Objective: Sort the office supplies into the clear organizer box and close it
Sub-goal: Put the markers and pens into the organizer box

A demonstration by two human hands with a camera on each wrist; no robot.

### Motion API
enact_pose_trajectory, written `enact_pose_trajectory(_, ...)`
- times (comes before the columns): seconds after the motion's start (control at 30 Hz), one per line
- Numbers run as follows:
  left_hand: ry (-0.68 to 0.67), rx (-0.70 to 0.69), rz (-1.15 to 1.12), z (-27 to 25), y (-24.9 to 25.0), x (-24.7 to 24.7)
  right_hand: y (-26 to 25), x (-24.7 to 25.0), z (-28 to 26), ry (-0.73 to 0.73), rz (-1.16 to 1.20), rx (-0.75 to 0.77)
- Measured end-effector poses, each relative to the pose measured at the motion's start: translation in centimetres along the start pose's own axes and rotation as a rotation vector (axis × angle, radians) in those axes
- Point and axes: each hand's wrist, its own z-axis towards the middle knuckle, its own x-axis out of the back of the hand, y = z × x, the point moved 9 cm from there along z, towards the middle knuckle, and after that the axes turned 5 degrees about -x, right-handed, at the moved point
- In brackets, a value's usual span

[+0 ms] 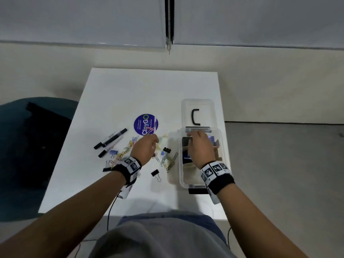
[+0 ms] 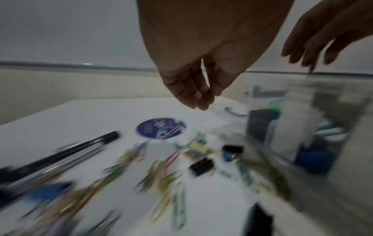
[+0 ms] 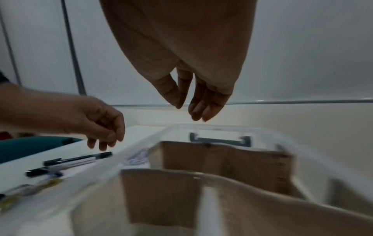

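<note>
The clear organizer box (image 1: 181,164) stands open at the table's right, with cardboard dividers (image 3: 222,159) and some dark and blue items inside. Its lid (image 1: 204,107) lies flat behind it. My right hand (image 1: 193,138) hovers over the box's far end, fingers hanging straight and empty (image 3: 187,110). My left hand (image 1: 149,144) hangs above the scattered coloured paper clips (image 1: 130,146), fingers relaxed (image 2: 203,99) and holding nothing. Black pens (image 1: 111,140) lie to the left. Black binder clips (image 1: 167,150) (image 1: 155,172) and a blue one (image 1: 113,152) sit among the paper clips.
A round purple sticker (image 1: 146,124) with a few clips on it lies behind the left hand. The white table (image 1: 149,90) is small, and the box sits close to its right edge. A teal chair (image 1: 16,146) with a dark object stands at the left.
</note>
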Motion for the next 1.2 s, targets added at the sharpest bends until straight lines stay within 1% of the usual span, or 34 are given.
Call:
enact_pose_trajectory(0.1, 0.005, 0.194, 0.087, -2.3, -7.2, 1.4, -5.3, -4.0, -0.4, -0.127, 0.012, 0.148)
enact_pose_trajectory(0.2, 0.038, 0.393, 0.115, -5.3, -13.9, 3.1, -9.1, -8.6, -1.3, -0.296, -0.052, 0.230)
enact_pose_trajectory(0.27, 0.106, 0.432, 0.129, -6.6, -16.8, 4.9, -10.6, -11.8, -1.9, -0.422, -0.093, 0.254)
enact_pose_trajectory(0.33, 0.175, 0.419, 0.206, -6.7, -18.5, 6.9, -11.1, -15.0, -2.6, -0.572, -0.155, 0.251)
enact_pose_trajectory(0.37, 0.169, 0.421, 0.242, -6.3, -19.3, 7.5, -11.1, -16.5, -3.0, -0.649, -0.205, 0.238)
enact_pose_trajectory(0.4, 0.134, 0.425, 0.267, -5.7, -19.8, 7.9, -10.9, -17.6, -3.5, -0.709, -0.267, 0.229)
enact_pose_trajectory(0.47, 0.003, 0.456, 0.288, -4.5, -21.1, 7.8, -10.5, -19.2, -4.4, -0.776, -0.408, 0.227)
enact_pose_trajectory(0.53, -0.147, 0.474, 0.318, -3.4, -21.9, 7.0, -9.9, -20.2, -5.3, -0.804, -0.507, 0.216)
enact_pose_trajectory(0.57, -0.197, 0.465, 0.334, -2.9, -22.0, 6.5, -9.5, -20.5, -5.7, -0.811, -0.534, 0.196)
enact_pose_trajectory(0.63, -0.233, 0.438, 0.359, -2.2, -21.9, 5.7, -8.7, -21.0, -6.1, -0.798, -0.548, 0.147)
enact_pose_trajectory(0.8, -0.207, 0.421, 0.405, -1.3, -21.9, 4.6, -7.3, -20.9, -5.6, -0.764, -0.499, 0.009)
enact_pose_trajectory(0.93, -0.229, 0.416, 0.399, -1.0, -21.3, 3.5, -6.4, -19.8, -4.7, -0.683, -0.430, -0.125)
enact_pose_trajectory(1.07, -0.257, 0.424, 0.398, -1.2, -20.9, 3.1, -6.1, -19.9, -4.5, -0.682, -0.413, -0.148)
enact_pose_trajectory(1.13, -0.219, 0.420, 0.338, -1.2, -20.5, 3.6, -5.9, -20.0, -4.6, -0.687, -0.410, -0.153)
enact_pose_trajectory(1.2, -0.154, 0.364, 0.180, -1.2, -18.6, 4.4, -5.6, -20.1, -4.7, -0.695, -0.397, -0.167)
